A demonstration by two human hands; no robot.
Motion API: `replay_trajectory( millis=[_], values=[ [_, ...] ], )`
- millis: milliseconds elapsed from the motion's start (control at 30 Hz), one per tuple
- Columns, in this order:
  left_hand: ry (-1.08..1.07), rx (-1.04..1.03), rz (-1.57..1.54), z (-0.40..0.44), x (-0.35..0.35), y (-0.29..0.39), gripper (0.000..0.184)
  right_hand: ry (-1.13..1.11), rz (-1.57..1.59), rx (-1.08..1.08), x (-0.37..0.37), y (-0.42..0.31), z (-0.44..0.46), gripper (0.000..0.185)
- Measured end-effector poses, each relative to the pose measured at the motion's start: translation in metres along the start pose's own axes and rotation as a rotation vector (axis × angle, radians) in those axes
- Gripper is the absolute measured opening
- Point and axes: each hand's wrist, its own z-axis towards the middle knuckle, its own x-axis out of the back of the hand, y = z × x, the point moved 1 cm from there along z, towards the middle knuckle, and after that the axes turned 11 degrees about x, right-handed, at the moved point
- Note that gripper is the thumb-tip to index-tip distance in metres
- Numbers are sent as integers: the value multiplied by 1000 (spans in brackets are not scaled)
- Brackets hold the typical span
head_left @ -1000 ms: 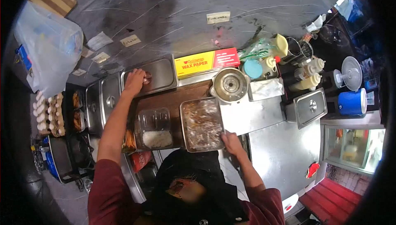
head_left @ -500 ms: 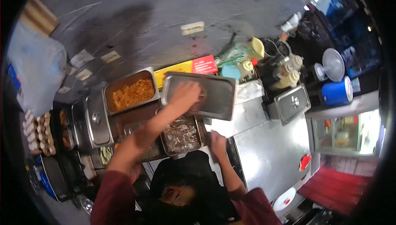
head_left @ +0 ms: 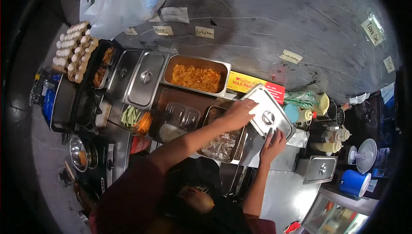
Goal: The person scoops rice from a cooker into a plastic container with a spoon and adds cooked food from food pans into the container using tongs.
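A steel pan lid (head_left: pixel 262 102) with a round recessed handle is tilted above the counter. My left hand (head_left: pixel 238 114) grips its left edge, fingers closed over the rim. My right hand (head_left: pixel 273 147) holds the lid's lower right edge, fingers bent around it. Below my left hand sits a steel pan (head_left: pixel 243 143), its contents covered with crinkled clear wrap (head_left: pixel 219 146). Left of that pan lies an open clear plastic container (head_left: pixel 183 116) with something white in it. A deep pan of orange-brown food (head_left: pixel 195 78) stands behind.
A wax paper box (head_left: pixel 246 80) lies against the wall. Cucumber strips (head_left: pixel 130 117) and carrot strips (head_left: pixel 143 123) are at left, near covered pans (head_left: pixel 145 77) and egg trays (head_left: pixel 77 51). Squeeze bottles (head_left: pixel 328 147) and a lidded pan (head_left: pixel 319 169) stand at right.
The lid has turned to a steep slant. My left hand has shifted from its middle to its left edge; my right hand has come up to its lower edge. The camera view has turned.
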Motion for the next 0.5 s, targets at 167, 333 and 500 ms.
replay_trajectory(
  millis=[167,333,500],
  values=[
    [492,476,283,-85,171,-129,24,-153,-41,5,-24,4,9,53],
    [431,605,728,-140,254,-282,25,-14,87,-52,-3,-49,-7,45],
    [324,760,690,-141,271,-281,17,-76,323,-62,2,-126,-36,31]
  ],
)
